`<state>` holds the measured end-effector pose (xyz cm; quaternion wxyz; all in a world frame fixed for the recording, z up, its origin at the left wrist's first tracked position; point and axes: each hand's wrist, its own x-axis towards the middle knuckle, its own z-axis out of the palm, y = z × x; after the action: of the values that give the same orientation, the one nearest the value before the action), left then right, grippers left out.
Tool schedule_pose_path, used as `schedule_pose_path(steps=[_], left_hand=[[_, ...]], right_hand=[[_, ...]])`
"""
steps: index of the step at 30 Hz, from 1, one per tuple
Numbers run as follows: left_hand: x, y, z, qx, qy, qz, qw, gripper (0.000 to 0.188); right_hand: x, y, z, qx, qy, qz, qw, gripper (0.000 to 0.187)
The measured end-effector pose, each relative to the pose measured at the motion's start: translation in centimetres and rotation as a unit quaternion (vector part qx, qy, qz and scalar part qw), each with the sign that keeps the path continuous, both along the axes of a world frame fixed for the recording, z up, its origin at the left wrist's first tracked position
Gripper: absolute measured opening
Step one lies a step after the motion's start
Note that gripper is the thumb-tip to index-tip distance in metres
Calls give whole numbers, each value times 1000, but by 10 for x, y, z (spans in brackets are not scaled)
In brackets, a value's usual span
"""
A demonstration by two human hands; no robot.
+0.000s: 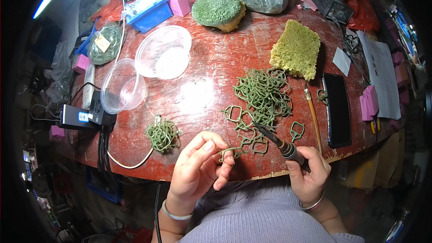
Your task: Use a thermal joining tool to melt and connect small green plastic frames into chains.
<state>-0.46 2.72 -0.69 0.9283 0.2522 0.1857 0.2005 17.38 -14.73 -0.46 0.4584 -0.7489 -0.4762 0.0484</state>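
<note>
Left grip [200,165]: I have it pinched on a green frame [236,148]
Right grip [310,171]: wrapped round a dark tool [286,148]
Green pile [263,96]: on the counter [202,119], beyond and between my grips
Phone [338,110]: beyond my right grip, rightward

A thin green frame [234,149] is held over the desk [198,119], a slanted dark tool [285,148] to its right.

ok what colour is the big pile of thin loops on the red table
Dull green; the big pile shows best in the head view, the only one here.
</note>
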Motion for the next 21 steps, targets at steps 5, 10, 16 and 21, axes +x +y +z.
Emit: schedule_pose_path(steps=[5, 10, 16, 21], left_hand=[[1, -3, -2, 28, -4, 8, 1000, 21], [0, -6, -6, 86, -33, 43, 995, 18], [3, -14, -6, 171, 0, 81, 982, 29], [10, -23, -2, 249, 44, 102, 962, 33]], right_hand=[[0, -1, 0, -6, 0, -2, 1000, 24], [0, -1, 0, -6, -7, 0, 1000, 25], [-1, -3, -1, -8, 8, 1, 1000, 26], [-5, -1, -1, 20, 49, -34, 998, 25]])
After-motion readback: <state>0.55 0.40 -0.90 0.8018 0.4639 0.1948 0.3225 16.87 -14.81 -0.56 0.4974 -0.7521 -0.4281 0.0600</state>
